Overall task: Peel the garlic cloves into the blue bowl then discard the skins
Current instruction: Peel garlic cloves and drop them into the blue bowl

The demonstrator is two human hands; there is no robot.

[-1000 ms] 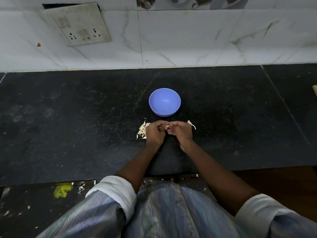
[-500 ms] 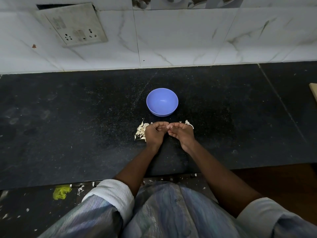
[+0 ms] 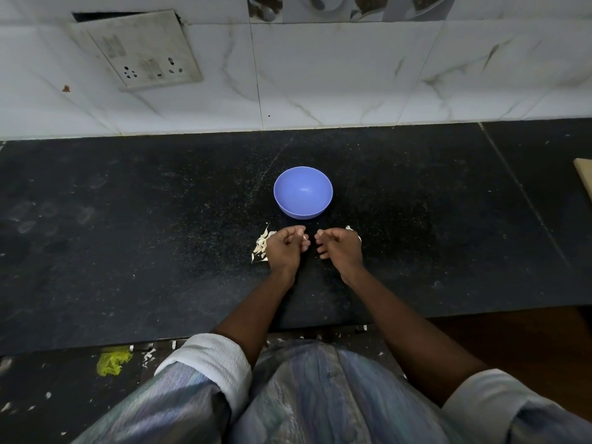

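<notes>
The blue bowl (image 3: 302, 192) stands upright on the black counter (image 3: 160, 251), and its inside looks bare. Just in front of it my left hand (image 3: 285, 248) has its fingers curled round a garlic clove (image 3: 306, 241), of which only a pale tip shows. My right hand (image 3: 339, 248) is a short gap to the right, fingers curled, with nothing visible in them. A small pile of garlic cloves and skins (image 3: 261, 245) lies against the left side of my left hand. A few pale skin bits (image 3: 350, 229) lie behind my right hand.
A tiled wall with a switch plate (image 3: 144, 52) closes the back of the counter. A pale board edge (image 3: 584, 177) shows at the far right. Below the counter's front edge lie a yellow scrap (image 3: 112, 362) and scattered skin flakes.
My hands were pressed together over the clove; now they have drawn apart, the right hand moving right. The camera view shifted slightly.
</notes>
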